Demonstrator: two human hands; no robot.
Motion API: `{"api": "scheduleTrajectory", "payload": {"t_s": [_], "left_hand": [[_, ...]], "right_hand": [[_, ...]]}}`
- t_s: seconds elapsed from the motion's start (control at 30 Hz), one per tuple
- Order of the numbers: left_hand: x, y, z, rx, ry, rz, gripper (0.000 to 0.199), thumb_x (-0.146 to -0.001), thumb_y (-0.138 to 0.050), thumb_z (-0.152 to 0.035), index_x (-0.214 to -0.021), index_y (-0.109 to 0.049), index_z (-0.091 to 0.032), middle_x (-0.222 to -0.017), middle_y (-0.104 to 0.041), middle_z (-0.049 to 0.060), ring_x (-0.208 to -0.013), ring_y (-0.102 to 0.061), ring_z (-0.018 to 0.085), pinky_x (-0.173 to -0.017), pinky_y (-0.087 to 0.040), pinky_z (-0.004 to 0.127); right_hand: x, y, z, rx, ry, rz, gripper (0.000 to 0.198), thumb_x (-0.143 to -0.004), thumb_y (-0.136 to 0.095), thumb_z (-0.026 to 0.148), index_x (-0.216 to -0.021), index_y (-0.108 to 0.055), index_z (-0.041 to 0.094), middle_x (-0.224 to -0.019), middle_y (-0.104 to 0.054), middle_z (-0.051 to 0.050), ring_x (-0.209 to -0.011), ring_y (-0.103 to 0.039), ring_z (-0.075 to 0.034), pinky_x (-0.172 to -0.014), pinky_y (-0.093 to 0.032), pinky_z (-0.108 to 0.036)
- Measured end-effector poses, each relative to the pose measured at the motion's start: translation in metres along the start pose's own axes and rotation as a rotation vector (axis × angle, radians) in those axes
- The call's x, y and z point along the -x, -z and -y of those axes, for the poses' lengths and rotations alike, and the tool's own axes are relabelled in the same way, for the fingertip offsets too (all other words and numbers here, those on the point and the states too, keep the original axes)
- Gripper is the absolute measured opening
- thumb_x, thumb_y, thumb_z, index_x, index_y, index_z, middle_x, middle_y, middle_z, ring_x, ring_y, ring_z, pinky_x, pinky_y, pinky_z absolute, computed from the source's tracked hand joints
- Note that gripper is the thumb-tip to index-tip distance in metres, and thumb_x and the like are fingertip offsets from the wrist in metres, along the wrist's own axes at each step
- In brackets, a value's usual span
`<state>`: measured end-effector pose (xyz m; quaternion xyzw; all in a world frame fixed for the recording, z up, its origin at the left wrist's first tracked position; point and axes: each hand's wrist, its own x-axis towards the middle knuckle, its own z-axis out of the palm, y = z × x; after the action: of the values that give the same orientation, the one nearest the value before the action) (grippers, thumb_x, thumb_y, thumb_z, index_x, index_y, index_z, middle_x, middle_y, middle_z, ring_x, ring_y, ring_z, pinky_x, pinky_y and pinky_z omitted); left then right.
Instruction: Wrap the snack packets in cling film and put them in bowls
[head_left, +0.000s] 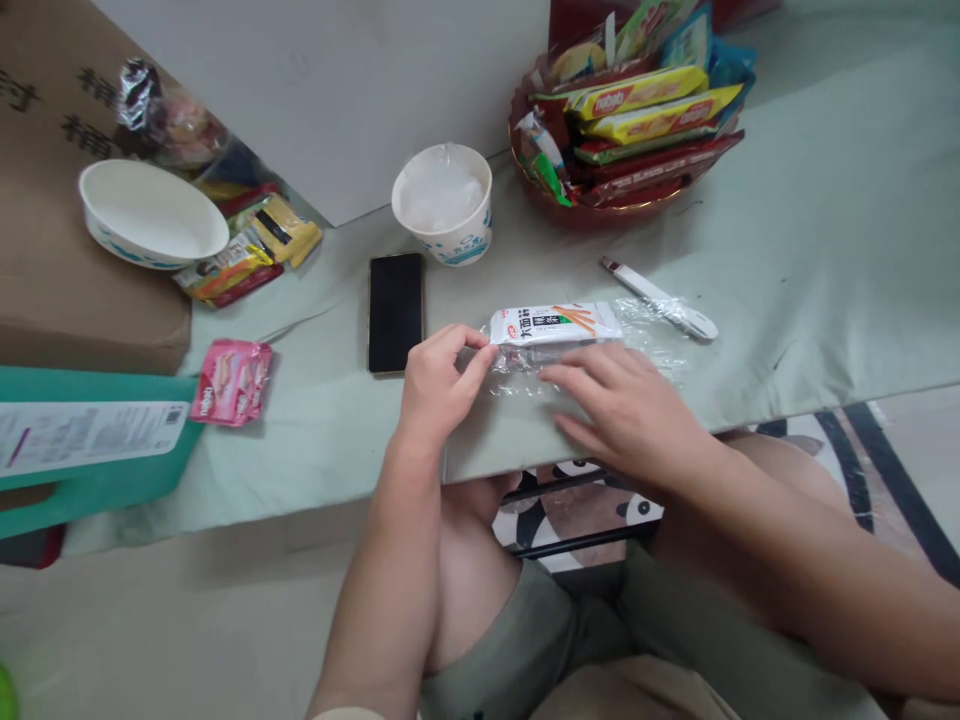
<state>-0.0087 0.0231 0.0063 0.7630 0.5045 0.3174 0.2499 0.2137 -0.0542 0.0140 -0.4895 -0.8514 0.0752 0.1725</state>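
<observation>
A white snack packet with red, black and green print lies on the pale green cloth. Under and around it spreads a sheet of clear plastic wrap. At the packet's left end, my left hand pinches the edge of the wrap between thumb and forefinger. My right hand hovers over the front edge of the wrap, fingers spread and bent a little. Behind the packet's right end, a white craft knife or similar slim tool lies slantwise, its far end dark; the kind is unclear.
A black phone lies left of my hands, with a paper cup behind it. A red basket of snack packets stands at the back. Pink wafers, a paper bowl and a teal box are at the left.
</observation>
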Motion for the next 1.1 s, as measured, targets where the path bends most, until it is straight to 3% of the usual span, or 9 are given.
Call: {"api": "scheduleTrajectory", "payload": {"t_s": [0.1, 0.2, 0.27, 0.37, 0.43, 0.53, 0.7, 0.9, 1.1], "left_hand": [[-0.001, 0.003, -0.001, 0.001, 0.02, -0.016, 0.013, -0.088, -0.065, -0.028, -0.077, -0.067, -0.022, -0.077, -0.074, 0.001, -0.071, -0.065, 0.016, -0.066, -0.049, 0.03], [-0.001, 0.006, -0.005, 0.025, -0.051, -0.048, 0.013, -0.089, -0.062, -0.029, -0.08, -0.065, -0.022, -0.084, -0.075, 0.003, -0.08, -0.068, 0.018, -0.077, -0.054, 0.034], [0.002, 0.008, -0.009, 0.045, -0.157, -0.004, 0.015, -0.085, -0.068, -0.037, -0.09, -0.067, -0.022, -0.101, -0.076, 0.007, -0.097, -0.07, 0.022, -0.092, -0.055, 0.039], [0.009, 0.005, -0.016, -0.015, -0.243, 0.184, 0.057, -0.067, -0.084, -0.045, -0.117, -0.066, -0.024, -0.137, -0.065, 0.013, -0.132, -0.058, 0.033, -0.113, -0.046, 0.052], [0.012, 0.001, -0.02, -0.066, -0.206, 0.222, 0.054, -0.07, -0.082, -0.037, -0.121, -0.066, -0.024, -0.145, -0.06, 0.014, -0.141, -0.052, 0.035, -0.116, -0.043, 0.055], [0.011, -0.002, -0.023, 0.025, -0.145, 0.113, 0.012, -0.087, -0.063, -0.023, -0.096, -0.071, -0.021, -0.122, -0.073, 0.011, -0.115, -0.07, 0.025, -0.1, -0.055, 0.043], [0.009, 0.002, -0.025, 0.214, -0.066, 0.057, 0.023, -0.096, -0.054, -0.028, -0.078, -0.067, -0.021, -0.074, -0.074, 0.002, -0.068, -0.069, 0.014, -0.065, -0.054, 0.028], [0.014, -0.006, -0.031, 0.07, -0.223, 0.129, 0.009, -0.082, -0.072, -0.025, -0.09, -0.07, -0.02, -0.1, -0.078, 0.007, -0.094, -0.073, 0.021, -0.082, -0.059, 0.036], [0.012, -0.005, -0.032, 0.134, -0.265, -0.205, 0.011, -0.091, -0.062, -0.02, -0.084, -0.069, -0.023, -0.09, -0.076, 0.003, -0.086, -0.072, 0.017, -0.081, -0.06, 0.034]], "right_hand": [[0.0, 0.002, -0.009, 0.045, -0.085, -0.047, 0.021, -0.099, -0.051, 0.025, -0.092, -0.07, 0.02, -0.093, -0.072, -0.009, -0.088, -0.064, -0.024, -0.076, -0.042, -0.037], [-0.001, 0.01, -0.013, 0.035, -0.143, -0.179, 0.022, -0.099, -0.051, 0.024, -0.09, -0.07, 0.021, -0.092, -0.074, -0.007, -0.086, -0.066, -0.022, -0.074, -0.041, -0.035], [-0.005, 0.017, -0.015, 0.039, -0.199, -0.249, 0.022, -0.099, -0.052, 0.024, -0.093, -0.072, 0.023, -0.094, -0.075, -0.007, -0.086, -0.067, -0.021, -0.074, -0.043, -0.034], [-0.015, 0.027, -0.023, 0.034, -0.289, -0.266, 0.025, -0.1, -0.051, 0.028, -0.097, -0.075, 0.024, -0.094, -0.076, -0.007, -0.085, -0.069, -0.021, -0.072, -0.045, -0.033], [-0.023, 0.032, -0.028, 0.025, -0.322, -0.257, 0.026, -0.1, -0.05, 0.031, -0.099, -0.075, 0.024, -0.094, -0.076, -0.007, -0.086, -0.069, -0.022, -0.072, -0.046, -0.034], [-0.029, 0.033, -0.033, 0.01, -0.332, -0.255, 0.026, -0.099, -0.05, 0.033, -0.099, -0.074, 0.024, -0.097, -0.076, -0.008, -0.089, -0.069, -0.023, -0.074, -0.047, -0.035], [-0.022, 0.029, -0.032, -0.041, -0.329, -0.284, 0.025, -0.099, -0.049, 0.031, -0.091, -0.072, 0.026, -0.095, -0.075, -0.007, -0.092, -0.07, -0.024, -0.081, -0.051, -0.038], [-0.019, 0.028, -0.028, -0.018, -0.317, -0.373, 0.023, -0.098, -0.051, 0.03, -0.092, -0.073, 0.026, -0.093, -0.073, -0.009, -0.09, -0.068, -0.026, -0.085, -0.052, -0.043], [-0.013, 0.03, -0.019, 0.067, -0.331, -0.491, 0.03, -0.098, -0.045, 0.036, -0.086, -0.072, 0.03, -0.085, -0.068, -0.01, -0.085, -0.065, -0.027, -0.082, -0.05, -0.047]]}}
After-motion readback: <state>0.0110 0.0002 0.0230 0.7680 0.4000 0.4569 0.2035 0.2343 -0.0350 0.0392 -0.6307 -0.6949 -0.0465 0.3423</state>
